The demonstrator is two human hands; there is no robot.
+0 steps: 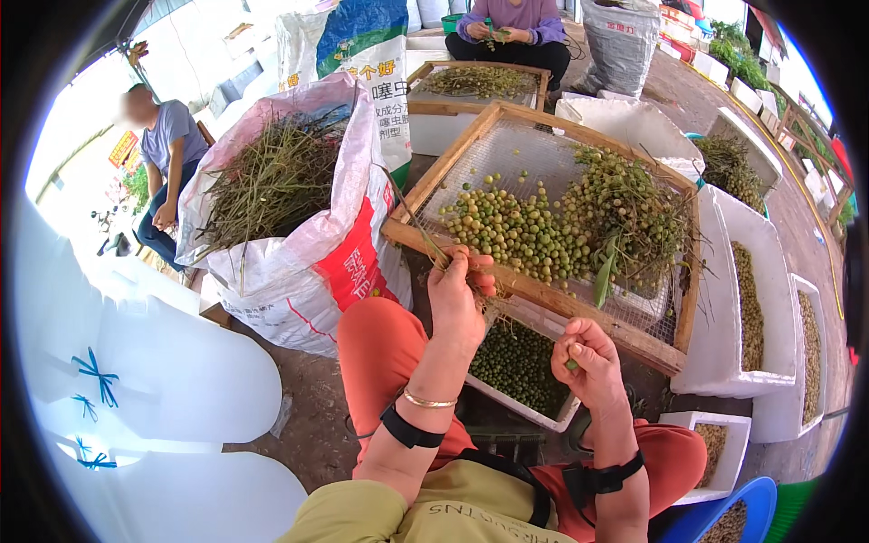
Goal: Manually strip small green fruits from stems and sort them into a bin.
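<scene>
My left hand (460, 292) is closed around a small bunch of thin stems (424, 234) above the near left corner of a wooden-framed mesh sieve (577, 295). Held in the curled fingers of my right hand (589, 356) is a small green berry (571, 364). Loose yellow-green berries (519, 231) lie spread over the mesh. Beside them, to the right, is a heap of berry-laden stems (624, 210) with a green leaf (604, 278). Below my hands, a white foam box (502, 400) holds many small dark green berries (521, 360).
A woven sack (271, 265) full of stripped stems (271, 176) stands at left. Foam boxes of berries (740, 292) line the right side, with a blue basin (753, 509) nearest me. Across the sieve sits a person (516, 27) by another sieve (475, 81); someone else (170, 149) sits far left.
</scene>
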